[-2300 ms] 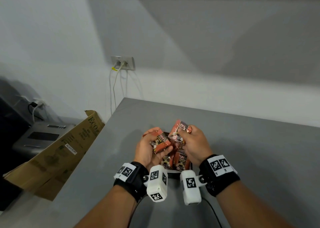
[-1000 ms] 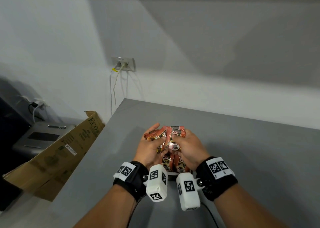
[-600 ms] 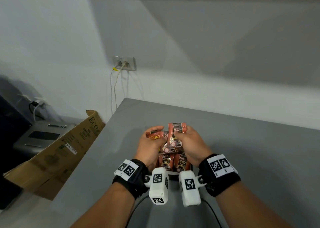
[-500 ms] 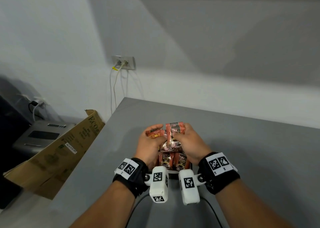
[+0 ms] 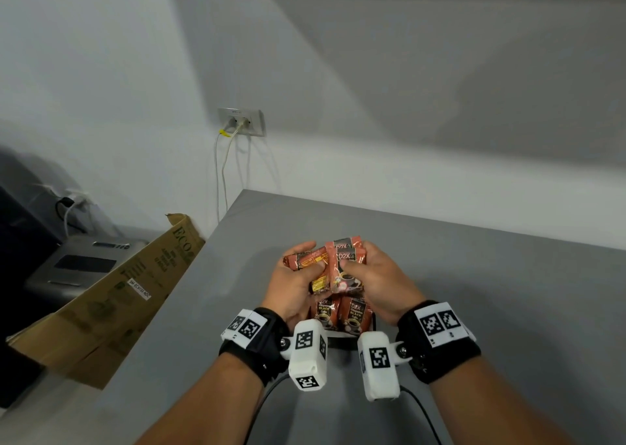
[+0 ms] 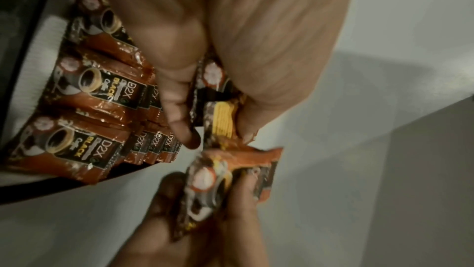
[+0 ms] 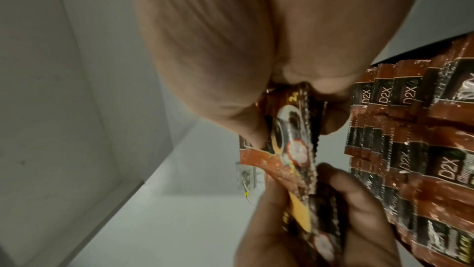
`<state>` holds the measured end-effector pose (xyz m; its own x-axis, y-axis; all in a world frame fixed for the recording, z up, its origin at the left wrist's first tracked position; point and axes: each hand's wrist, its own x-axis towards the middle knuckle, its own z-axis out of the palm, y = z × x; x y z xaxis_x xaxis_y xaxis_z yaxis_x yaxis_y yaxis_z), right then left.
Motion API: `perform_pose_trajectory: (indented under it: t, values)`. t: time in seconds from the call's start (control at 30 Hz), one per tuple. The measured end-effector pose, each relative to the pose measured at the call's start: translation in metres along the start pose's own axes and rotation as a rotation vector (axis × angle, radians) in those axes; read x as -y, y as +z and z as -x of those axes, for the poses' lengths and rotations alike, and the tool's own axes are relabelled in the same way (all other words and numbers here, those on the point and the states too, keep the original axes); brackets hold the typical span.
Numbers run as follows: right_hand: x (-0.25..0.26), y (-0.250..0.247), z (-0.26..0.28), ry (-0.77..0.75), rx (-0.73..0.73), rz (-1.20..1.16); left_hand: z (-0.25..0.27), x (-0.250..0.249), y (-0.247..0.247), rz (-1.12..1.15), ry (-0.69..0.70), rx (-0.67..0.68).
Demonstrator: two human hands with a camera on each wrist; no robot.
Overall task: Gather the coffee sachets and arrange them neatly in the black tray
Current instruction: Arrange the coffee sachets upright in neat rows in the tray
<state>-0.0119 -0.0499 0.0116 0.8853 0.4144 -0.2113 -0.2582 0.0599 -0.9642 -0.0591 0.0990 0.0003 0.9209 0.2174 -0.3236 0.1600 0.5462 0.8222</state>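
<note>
Above the grey table, both hands hold small stacks of orange-brown coffee sachets over the black tray (image 5: 338,342). My left hand (image 5: 302,270) grips a stack of sachets (image 5: 306,260) lying sideways, one with a yellow panel (image 6: 222,118). My right hand (image 5: 359,264) pinches an upright stack of sachets (image 5: 348,265) marked D2X, pressed against the left stack. Several more sachets (image 5: 342,314) lie in overlapping rows in the tray, which the wrist views show as tray sachets (image 6: 87,89) and tray sachets (image 7: 410,129). The tray's far end is hidden by the hands.
A brown cardboard box (image 5: 111,295) leans at the table's left edge, with a grey device (image 5: 81,265) behind it. A wall socket (image 5: 241,121) with white cables sits above the table's back left corner. A black cable (image 5: 267,397) trails off the table's near edge.
Both hands stayed over the tray and drew their sachets together. The right hand's stack turned upright and squared up; the left hand's sachets swung sideways against it.
</note>
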Motion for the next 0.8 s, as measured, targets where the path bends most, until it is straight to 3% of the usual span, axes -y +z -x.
perform_pose_trajectory:
  t: [0.1,0.23,0.33,0.53,0.63,0.7,0.8]
  values:
    - [-0.004,0.003,0.001,-0.040,-0.025,0.051,0.001,-0.001,0.003,0.096,-0.041,0.025]
    - [0.001,-0.002,-0.001,0.026,-0.011,-0.235,-0.001,-0.004,-0.004,0.278,-0.125,0.118]
    - [0.000,-0.003,-0.002,0.048,0.042,-0.195,-0.003,0.000,-0.004,0.144,-0.112,0.129]
    - [0.001,0.003,-0.005,-0.004,-0.077,0.088,-0.008,0.004,-0.008,0.034,-0.099,0.073]
    - [0.011,-0.012,-0.004,0.023,-0.154,-0.085,-0.011,0.002,-0.014,0.037,-0.085,-0.024]
    - [0.016,-0.016,-0.002,0.046,-0.123,-0.200,-0.011,0.001,-0.013,-0.003,-0.055,-0.067]
    - [0.010,-0.006,-0.002,0.109,-0.071,-0.129,-0.009,0.004,-0.005,-0.049,-0.010,-0.038]
